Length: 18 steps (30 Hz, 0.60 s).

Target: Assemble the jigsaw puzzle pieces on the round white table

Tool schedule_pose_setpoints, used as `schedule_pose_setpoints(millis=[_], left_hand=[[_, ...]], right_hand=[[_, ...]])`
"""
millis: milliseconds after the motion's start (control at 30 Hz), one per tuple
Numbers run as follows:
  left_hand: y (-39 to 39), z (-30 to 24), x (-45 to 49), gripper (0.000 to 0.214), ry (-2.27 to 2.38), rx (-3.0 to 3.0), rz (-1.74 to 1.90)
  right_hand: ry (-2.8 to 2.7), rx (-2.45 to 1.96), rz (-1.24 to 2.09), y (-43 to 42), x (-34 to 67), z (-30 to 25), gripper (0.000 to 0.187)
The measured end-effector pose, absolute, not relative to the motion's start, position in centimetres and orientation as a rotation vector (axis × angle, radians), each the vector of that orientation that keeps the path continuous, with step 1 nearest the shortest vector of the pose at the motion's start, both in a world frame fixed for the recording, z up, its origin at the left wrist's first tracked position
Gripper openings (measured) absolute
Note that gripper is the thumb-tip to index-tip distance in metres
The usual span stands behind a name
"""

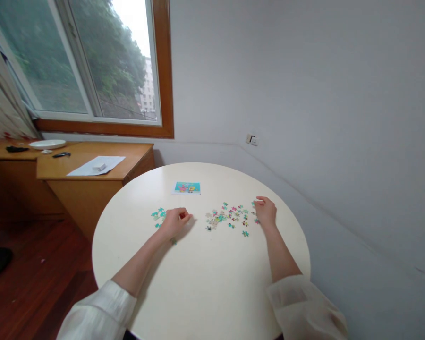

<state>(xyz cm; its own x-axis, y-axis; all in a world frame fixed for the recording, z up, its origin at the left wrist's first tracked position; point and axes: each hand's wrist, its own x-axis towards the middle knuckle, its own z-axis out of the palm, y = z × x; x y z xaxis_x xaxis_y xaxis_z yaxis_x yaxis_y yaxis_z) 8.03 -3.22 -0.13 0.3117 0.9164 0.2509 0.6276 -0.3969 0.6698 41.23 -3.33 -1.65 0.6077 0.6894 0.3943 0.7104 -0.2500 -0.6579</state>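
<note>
The pieces (pixel 220 218) are lying on the round table (pixel 205 283), most of them gathered loosely in front of the person, between the two hands. They are spreading thinly rather than heaping, probably so that each colour is showing and single ones are easy to pinch up.

A small group (pixel 158 214) is sitting apart on the left, just beside the left hand (pixel 177 221). Its pieces are all looking teal, so colour may be the reason for keeping them separate. A stray piece (pixel 174 241) is peeping out by the left wrist.

The left hand is curling, thumb and fingers coming close together; whether anything is between them, I cannot tell. The right hand (pixel 266 210) is bending over the pile's right edge, its fingertips reaching right beside a teal piece (pixel 253 204); whether they are gripping it, I cannot tell.

The card (pixel 187 188) is lying flat beyond the pieces, picture up, apparently so that it is staying in sight while neither arm is covering it.
</note>
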Motion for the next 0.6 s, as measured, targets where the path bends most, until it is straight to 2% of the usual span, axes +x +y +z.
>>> schedule_pose_setpoints(millis=[167,400,600], left_hand=[[-3.0,-0.4,8.0,0.03,1.384,2.161,0.856],[-3.0,-0.5,8.1,0.029,1.409,2.163,0.843],[-3.2,-0.2,8.0,0.028,1.423,2.152,0.84]], right_hand=[[-1.01,-2.098,-0.019,-3.6,41.8,-2.0,0.02],[-1.048,-2.29,0.059,-3.1,41.6,-2.9,0.017],[-1.03,-2.317,-0.021,-3.6,41.6,-2.8,0.017]])
